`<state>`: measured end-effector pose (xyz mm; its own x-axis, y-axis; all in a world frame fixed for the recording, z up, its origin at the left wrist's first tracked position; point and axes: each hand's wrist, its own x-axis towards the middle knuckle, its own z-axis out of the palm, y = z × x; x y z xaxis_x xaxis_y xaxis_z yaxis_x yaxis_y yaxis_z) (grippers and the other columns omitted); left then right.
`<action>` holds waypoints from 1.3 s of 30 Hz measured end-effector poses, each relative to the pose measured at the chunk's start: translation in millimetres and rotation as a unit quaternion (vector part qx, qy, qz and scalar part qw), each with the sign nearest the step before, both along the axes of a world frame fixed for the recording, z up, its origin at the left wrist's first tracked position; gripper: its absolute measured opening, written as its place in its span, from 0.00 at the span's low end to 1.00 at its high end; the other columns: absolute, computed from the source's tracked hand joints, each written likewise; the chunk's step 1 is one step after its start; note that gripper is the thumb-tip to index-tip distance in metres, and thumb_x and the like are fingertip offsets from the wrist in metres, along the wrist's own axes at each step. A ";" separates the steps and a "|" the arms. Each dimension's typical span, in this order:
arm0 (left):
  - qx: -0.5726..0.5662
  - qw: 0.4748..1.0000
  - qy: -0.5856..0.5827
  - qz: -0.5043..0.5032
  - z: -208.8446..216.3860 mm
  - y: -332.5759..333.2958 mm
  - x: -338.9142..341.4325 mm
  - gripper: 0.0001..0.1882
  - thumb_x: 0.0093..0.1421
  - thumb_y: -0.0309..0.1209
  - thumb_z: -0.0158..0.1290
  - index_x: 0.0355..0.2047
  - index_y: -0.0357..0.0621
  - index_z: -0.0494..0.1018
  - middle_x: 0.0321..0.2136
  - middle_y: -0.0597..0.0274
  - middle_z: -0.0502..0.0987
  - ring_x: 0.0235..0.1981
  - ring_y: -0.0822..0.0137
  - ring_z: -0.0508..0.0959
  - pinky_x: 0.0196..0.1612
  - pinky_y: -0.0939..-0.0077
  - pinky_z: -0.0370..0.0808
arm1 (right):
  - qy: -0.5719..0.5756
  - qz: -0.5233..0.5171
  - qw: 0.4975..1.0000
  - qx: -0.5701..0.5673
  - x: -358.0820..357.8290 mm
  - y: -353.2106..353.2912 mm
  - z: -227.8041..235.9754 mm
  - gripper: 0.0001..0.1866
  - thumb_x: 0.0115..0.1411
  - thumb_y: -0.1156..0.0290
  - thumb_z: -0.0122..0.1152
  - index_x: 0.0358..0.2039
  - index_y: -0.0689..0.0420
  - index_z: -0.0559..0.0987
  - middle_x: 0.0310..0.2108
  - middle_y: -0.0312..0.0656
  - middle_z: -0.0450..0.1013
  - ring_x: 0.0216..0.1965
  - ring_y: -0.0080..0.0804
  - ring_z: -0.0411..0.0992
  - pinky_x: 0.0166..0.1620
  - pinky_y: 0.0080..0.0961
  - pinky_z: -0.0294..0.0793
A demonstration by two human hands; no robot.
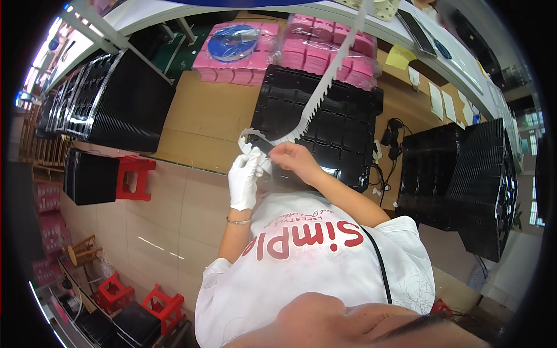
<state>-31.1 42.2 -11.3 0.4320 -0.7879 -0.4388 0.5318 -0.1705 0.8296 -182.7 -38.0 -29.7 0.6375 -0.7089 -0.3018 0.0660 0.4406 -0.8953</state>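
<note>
A long white strip with a toothed edge (316, 98) hangs down from the top of the view and curls into a loop between my hands. My left hand (243, 182), in a white glove, is closed on the curled end of this strip, fingertips pinched. My right hand (297, 162) is bare; its thumb and fingers are pressed together close beside the left fingertips, at the strip's lower part. What exactly the right fingertips hold is too small to make out. Beneath the strip lie black plastic trays (342, 124) with moulded compartments, just beyond my hands.
Pink stacks in clear film (301, 58) stand at the back, with a blue reel (233, 43) on the left one. Black tray stacks rise at left (130, 101) and right (432, 168). Cardboard (197, 116) covers the table. Red stools (134, 177) stand on the floor.
</note>
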 end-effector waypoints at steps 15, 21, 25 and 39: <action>-0.020 0.999 -0.018 -0.047 -22.0 -30.7 -31.9 0.11 0.62 0.36 0.58 0.32 0.41 0.75 0.23 0.70 0.73 0.20 0.82 0.66 0.24 0.89 0.64 | 0.182 -0.159 0.924 -0.296 -167.7 -125.1 -14.4 0.02 0.57 0.72 0.65 0.30 0.56 0.81 0.24 0.26 0.72 0.28 0.13 0.68 0.32 0.16 0.67; 0.006 0.998 -0.029 -0.059 -20.9 -35.1 -37.3 0.10 0.62 0.35 0.57 0.33 0.40 0.75 0.24 0.69 0.74 0.20 0.82 0.66 0.25 0.89 0.64 | 0.440 -0.180 0.792 -0.383 -208.1 -211.4 -45.3 0.07 0.49 0.68 0.67 0.25 0.58 0.81 0.20 0.41 0.75 0.24 0.32 0.75 0.31 0.28 0.72; -0.029 0.998 -0.009 -0.055 -28.1 -32.5 -33.8 0.09 0.63 0.32 0.55 0.36 0.38 0.74 0.28 0.66 0.76 0.21 0.81 0.67 0.26 0.88 0.66 | 0.492 -0.161 0.752 -0.409 -201.8 -214.8 -48.5 0.09 0.46 0.68 0.69 0.24 0.59 0.81 0.21 0.45 0.76 0.25 0.39 0.76 0.32 0.32 0.74; -0.028 0.998 -0.009 -0.049 -29.3 -31.0 -33.9 0.11 0.63 0.31 0.55 0.41 0.36 0.74 0.31 0.63 0.77 0.22 0.82 0.67 0.26 0.88 0.65 | 0.416 -0.118 0.839 -0.332 -198.6 -199.0 -31.1 0.08 0.49 0.67 0.67 0.25 0.58 0.80 0.23 0.41 0.76 0.24 0.32 0.73 0.32 0.26 0.72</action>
